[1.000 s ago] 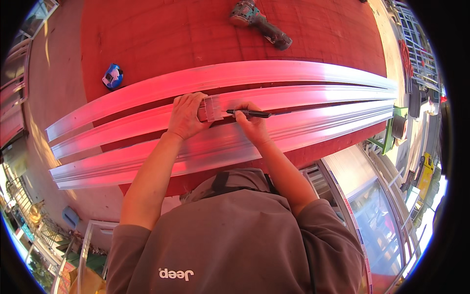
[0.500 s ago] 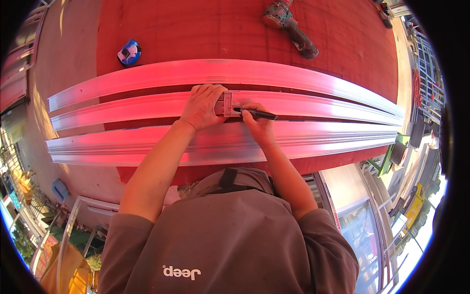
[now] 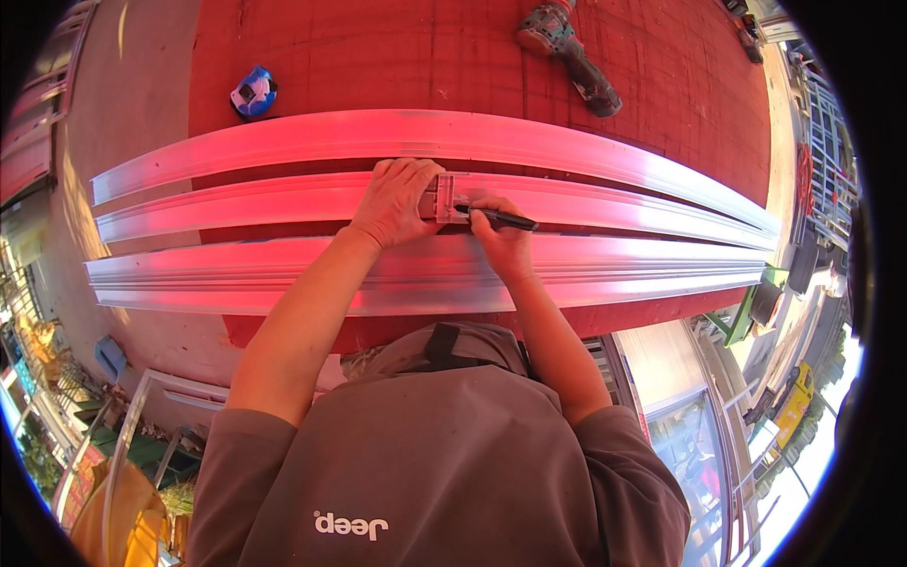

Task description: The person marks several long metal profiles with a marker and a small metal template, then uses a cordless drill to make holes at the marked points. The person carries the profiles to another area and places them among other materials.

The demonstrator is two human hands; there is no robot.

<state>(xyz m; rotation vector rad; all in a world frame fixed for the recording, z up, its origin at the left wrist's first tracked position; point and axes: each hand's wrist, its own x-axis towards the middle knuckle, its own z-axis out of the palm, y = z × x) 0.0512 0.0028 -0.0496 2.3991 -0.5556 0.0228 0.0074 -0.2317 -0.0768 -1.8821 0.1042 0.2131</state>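
Note:
My left hand point(image 3: 397, 200) is closed round a small clear rectangular block point(image 3: 446, 197), pressing it on the middle metal profile point(image 3: 283, 203). In my right hand point(image 3: 503, 238) is a black marker pen point(image 3: 510, 220), its tip at the right edge of the clear block. Three long silvery metal profiles lie side by side across the red surface, with the far profile point(image 3: 397, 132) beyond my hands and the near profile point(image 3: 416, 283) under my wrists. What part of the block my left fingers cover is hidden.
A blue and white tape measure point(image 3: 254, 93) rests on the red tabletop point(image 3: 378, 57) at the far left. Beyond the profiles, right of centre, lies a cordless power tool point(image 3: 570, 57). A glazed frame point(image 3: 694, 454) stands at the lower right.
The whole view has shifted slightly. Both hands keep the same grips, with the pen tip staying by the clear block.

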